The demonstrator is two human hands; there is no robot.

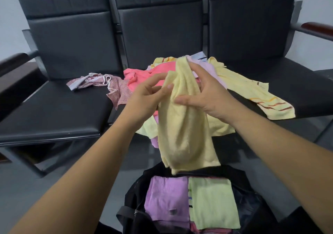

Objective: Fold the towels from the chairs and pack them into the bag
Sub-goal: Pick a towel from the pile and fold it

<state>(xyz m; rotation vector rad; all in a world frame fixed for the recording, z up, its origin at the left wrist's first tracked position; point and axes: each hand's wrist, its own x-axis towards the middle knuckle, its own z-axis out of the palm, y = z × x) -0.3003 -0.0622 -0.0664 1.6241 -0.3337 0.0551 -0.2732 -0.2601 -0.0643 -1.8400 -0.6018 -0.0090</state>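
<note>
Both hands hold one pale yellow towel [183, 134] above the far edge of the black bag [137, 197], which lies open at the bottom of the view. The left hand [147, 93] pinches the towel's left edge between thumb and curled fingers. The right hand [203, 93] wraps its thumb and bent fingers round the bunched top. The cloth hangs in loose lengthwise folds, and its lower end hides the bag's far rim. Inside the bag, a folded purple towel [165, 197] lies flat on the left and a folded light green towel [212, 203] lies just beside it on the right, their edges touching. Beyond the bag stands a row of black chairs [54, 107], and the unfolded towels are heaped on the seats. A pink towel [144, 78] lies beyond the bag and partly behind the left hand. A mauve patterned towel [100, 83] lies further left of it. A lilac towel [207, 67] shows behind the right hand. A yellow striped towel [252, 91] sprawls beyond the bag to the right, draped over the seat edge. The held towel and both forearms block much of the heap's middle.
</note>
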